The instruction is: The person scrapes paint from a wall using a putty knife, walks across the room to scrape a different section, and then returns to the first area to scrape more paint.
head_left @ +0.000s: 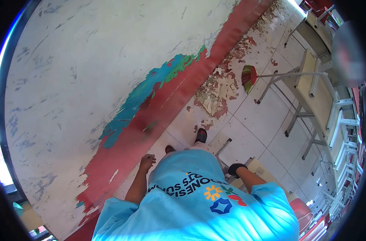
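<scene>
My left hand hangs beside the lower wall, its fingers loosely bent and slightly apart, with nothing seen in it. Dark material, apparently a black glove, covers my right hand, which is down by a desk at my side; its fingers cannot be made out. In front of me the wall has scraped white paint, with a blue-green patch and a red lower band showing. Flakes of peeled paint lie heaped on the floor along its foot.
A broom with red and green bristles rests on the tiled floor, its handle reaching to a desk. More desks and white-framed chairs crowd the right side. Red chairs stand at the lower right.
</scene>
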{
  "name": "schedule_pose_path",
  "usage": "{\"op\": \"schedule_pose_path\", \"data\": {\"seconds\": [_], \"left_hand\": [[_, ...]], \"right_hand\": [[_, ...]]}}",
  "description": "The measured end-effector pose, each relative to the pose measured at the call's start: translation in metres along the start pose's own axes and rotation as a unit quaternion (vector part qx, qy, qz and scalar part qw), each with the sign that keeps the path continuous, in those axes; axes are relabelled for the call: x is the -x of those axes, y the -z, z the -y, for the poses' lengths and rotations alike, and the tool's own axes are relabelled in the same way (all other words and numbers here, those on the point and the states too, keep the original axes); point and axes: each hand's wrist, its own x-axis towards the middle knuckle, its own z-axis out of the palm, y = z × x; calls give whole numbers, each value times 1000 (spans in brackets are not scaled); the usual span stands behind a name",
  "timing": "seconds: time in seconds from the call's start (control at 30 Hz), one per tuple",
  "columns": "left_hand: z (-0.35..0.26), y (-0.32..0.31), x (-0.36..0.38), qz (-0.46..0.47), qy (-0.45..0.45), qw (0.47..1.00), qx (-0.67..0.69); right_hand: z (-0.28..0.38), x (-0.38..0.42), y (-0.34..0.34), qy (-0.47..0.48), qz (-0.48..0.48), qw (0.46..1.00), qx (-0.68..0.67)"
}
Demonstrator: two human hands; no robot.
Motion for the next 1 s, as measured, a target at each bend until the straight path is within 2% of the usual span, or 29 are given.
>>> {"op": "schedule_pose_path", "data": {"seconds": [0.03, 0.1, 0.17, 0.23, 0.3, 0.33, 0.37, 0.4, 0.5, 0.53, 0.57, 0.6, 0.63, 0.7, 0.73, 0.77, 0.83, 0.87, 0.9, 0.93, 0.97, 1.0], "left_hand": [[-3, -4, -1, 0, -2, 1000, 0], [-4, -6, -6, -5, 29, 999, -30], [4, -9, -15, -10, 28, 999, -12], [4, -9, -16, -10, 24, 1000, 2], [0, -13, -19, -31, -41, 984, -169], [2, -14, -27, -31, -47, 985, -165], [5, -16, -39, -17, -4, 987, -158], [0, -17, -45, -1, 38, 988, -153], [-21, -25, -66, 2, 19, 986, -168], [-24, -27, -79, 9, 15, 985, -171], [-30, -31, -94, 16, 0, 988, -153], [-38, -37, -105, 23, -14, 991, -133], [-49, -43, -112, 28, -17, 991, -133], [-85, -56, -125, 20, -91, 971, -221], [-97, -63, -137, 25, -93, 971, -221], [-107, -71, -153, 34, -102, 967, -232], [-141, -83, -168, 51, -120, 960, -248], [-169, -89, -156, 59, -92, 963, -247], [-192, -95, -151, 66, -64, 965, -245], [-199, -102, -162, 72, -66, 965, -245], [-204, -108, -176, 77, -97, 962, -244], [-221, -111, -178, 81, -130, 958, -244]], "right_hand": [[-8, -3, -3, 0, -2, 1000, -1], [-15, -7, -4, -28, 8, 996, 84], [-5, 24, 11, -19, -4, 996, 82], [0, 39, 16, 2, -66, 997, -30], [-17, 3, -6, 4, -46, 996, -79], [-15, 26, -8, 16, -68, 998, 4], [-10, 50, -9, 26, -90, 992, 87], [-9, 53, -7, 24, -96, 991, 86], [-9, 61, -3, 3, -78, 996, 49], [-7, 64, 0, -19, -81, 996, -25], [-7, 66, 5, -41, -85, 991, -99], [-17, 51, 2, -18, -46, 994, -98], [-30, 22, -12, -22, -49, 993, -101], [-50, -34, -35, 17, -75, 997, 18], [-21, 73, 11, -48, -71, 988, -128], [-23, 71, 12, -52, -70, 987, -134], [-33, 50, 0, -105, -154, 959, -213], [-42, 25, -11, -103, -176, 961, -186], [-38, 39, -5, -111, -163, 957, -212], [-44, 17, -2, -88, -83, 972, -203], [-52, -11, -8, -62, 1, 979, -194], [-53, -11, -9, -64, 2, 978, -200]]}}
